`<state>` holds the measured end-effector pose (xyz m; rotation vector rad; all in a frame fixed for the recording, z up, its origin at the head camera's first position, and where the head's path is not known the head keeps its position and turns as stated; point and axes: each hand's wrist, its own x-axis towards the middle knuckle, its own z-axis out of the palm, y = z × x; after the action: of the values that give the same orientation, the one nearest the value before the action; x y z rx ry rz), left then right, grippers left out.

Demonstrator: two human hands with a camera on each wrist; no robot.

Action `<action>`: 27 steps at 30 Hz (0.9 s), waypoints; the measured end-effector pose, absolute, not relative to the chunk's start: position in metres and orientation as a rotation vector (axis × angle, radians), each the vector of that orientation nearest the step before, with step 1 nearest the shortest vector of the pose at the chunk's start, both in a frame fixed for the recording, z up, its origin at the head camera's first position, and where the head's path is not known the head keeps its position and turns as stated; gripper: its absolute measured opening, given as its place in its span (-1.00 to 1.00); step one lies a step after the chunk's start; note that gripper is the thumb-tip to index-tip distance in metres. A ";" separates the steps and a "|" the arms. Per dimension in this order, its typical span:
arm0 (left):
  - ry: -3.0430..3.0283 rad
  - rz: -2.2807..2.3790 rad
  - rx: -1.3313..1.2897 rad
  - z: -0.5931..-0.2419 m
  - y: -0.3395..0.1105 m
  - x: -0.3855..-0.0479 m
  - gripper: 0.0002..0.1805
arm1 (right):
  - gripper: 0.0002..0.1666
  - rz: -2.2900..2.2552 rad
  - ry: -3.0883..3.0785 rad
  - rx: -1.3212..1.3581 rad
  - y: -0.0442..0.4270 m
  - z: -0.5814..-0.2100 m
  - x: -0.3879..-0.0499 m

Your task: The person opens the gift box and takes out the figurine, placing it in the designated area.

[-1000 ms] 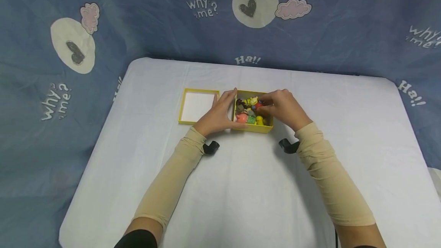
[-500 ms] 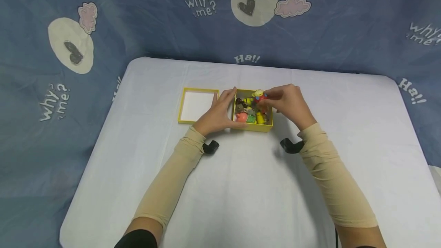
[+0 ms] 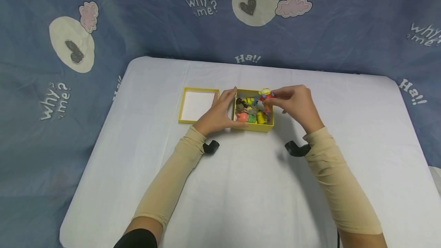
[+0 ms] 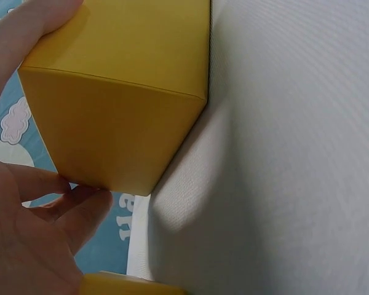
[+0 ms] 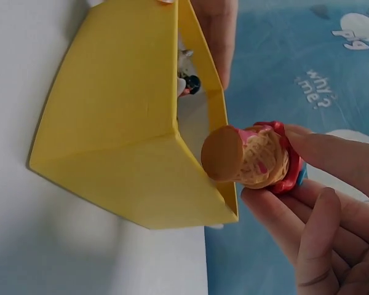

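A small toy figurine [image 3: 266, 95] with a yellow head and red body is pinched by my right hand [image 3: 299, 104], above the right side of a yellow box [image 3: 256, 128]. Its tan, woven-looking base [image 5: 249, 157] faces the right wrist camera, close to the box rim. My left hand [image 3: 218, 114] holds the box by its left side, thumb at the front and fingers toward the back corner. Inside lie several small toys, among them a pink one [image 3: 242, 117], a green one [image 3: 252, 118] and a yellow one [image 3: 261, 118]. Fingers hide part of the held figurine.
A shallow white tray-like lid [image 3: 197, 105] with a yellow rim lies just left of the box, partly behind my left hand. Both rest on a white-covered table [image 3: 234, 186]. Blue printed cloth [image 3: 165, 30] hangs behind the table.
My right hand has lifted the figurine up out of the other toys and shifted it right, toward the box's right rim. My left hand stays on the box.
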<state>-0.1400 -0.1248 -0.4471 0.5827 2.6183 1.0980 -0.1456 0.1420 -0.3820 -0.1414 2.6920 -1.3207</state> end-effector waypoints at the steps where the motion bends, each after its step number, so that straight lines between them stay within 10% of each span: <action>1: 2.619 1.097 0.582 -0.447 -0.125 -0.140 0.44 | -0.57 -1.329 2.699 -0.139 0.144 -0.382 -0.145; 27: 2.628 1.094 0.578 -0.450 -0.125 -0.140 0.43 | -0.39 -1.417 2.696 0.176 0.192 -0.394 -0.134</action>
<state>-0.1403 -0.1249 -0.4497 0.5777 2.6281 1.0942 -0.1335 0.1917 -0.3940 0.1762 2.6959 -1.4173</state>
